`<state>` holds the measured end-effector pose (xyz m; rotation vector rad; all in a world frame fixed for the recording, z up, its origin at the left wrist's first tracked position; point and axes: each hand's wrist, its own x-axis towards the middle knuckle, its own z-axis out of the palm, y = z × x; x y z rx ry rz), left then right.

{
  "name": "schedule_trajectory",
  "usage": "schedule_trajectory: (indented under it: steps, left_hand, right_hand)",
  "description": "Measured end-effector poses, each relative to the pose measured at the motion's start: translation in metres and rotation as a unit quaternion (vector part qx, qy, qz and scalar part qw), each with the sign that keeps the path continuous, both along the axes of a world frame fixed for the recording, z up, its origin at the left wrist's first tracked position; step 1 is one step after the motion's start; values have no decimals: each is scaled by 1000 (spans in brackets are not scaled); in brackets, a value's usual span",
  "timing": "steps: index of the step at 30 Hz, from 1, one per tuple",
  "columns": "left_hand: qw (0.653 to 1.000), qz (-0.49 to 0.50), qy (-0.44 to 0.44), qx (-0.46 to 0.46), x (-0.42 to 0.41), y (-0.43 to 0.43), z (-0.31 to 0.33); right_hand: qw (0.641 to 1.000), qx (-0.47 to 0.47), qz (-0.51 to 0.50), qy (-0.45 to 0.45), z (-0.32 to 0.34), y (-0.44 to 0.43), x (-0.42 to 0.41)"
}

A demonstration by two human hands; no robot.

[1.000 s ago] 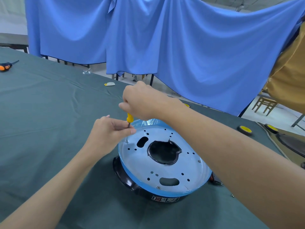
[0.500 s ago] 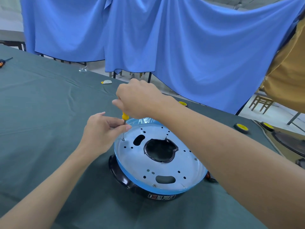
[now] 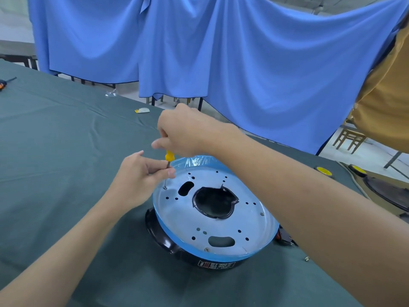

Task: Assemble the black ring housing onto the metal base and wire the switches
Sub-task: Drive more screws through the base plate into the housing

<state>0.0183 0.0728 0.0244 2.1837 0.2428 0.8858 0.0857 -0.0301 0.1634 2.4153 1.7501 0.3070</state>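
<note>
Status of stack: metal base (image 3: 243, 229), blue under its film, lies on top of the black ring housing (image 3: 159, 231) at lower centre of the frame, on the green bench (image 3: 55, 140). One screw (image 3: 164, 187) sits in a hole at the plate's left rim, with the screwdriver (image 3: 170, 155) tip on it and the shaft near upright.

Change over the last second: stack and tool keep the same hole. The only difference is at the right hand (image 3: 183, 131), curled over the yellow handle from above; its fingers have re-set, and one now sticks out blurred to the left. Reads as mid-turn, so this screw is judged still going in. The left hand (image 3: 137, 176) keeps pinching the shaft between thumb and fingertips, steadying it.

Two more screw heads (image 3: 262, 214) show at the plate's right and near rims. Switch wiring is not visible and is judged not begun. Blue cloth (image 3: 243, 63) hangs across the upper frame.
</note>
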Motion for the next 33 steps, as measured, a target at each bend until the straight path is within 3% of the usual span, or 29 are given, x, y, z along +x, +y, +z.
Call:
schedule_trajectory:
  steps: [5,11,15,18,23,28,33]
  left_hand:
    - [998,-47,35,8,-2,2,1]
    - [1000,14,20,7,-1,4,-4]
    - [999,-20,31,-5,-4,7,0]
    - [998,-49,43,14,-5,6,5]
    - [1000,-1,5,-5,-2,1,1]
    - [999,-24,31,0,-3,3,4]
    - [1000,-1,10,-9,-3,-1,2]
  right_hand:
    - [999,7,23,42,6,-2,0]
    - [999,21,-36,0,-6,0,3]
    - [999,-5,37,17,1,-1,1]
    - [999,9,27,28,2,0,3]
    - [998,33,-44,27,-11,3,4]
    - [998,-10,39,40,1,-2,-1]
    - [1000,26,-6,13,-4,1,1]
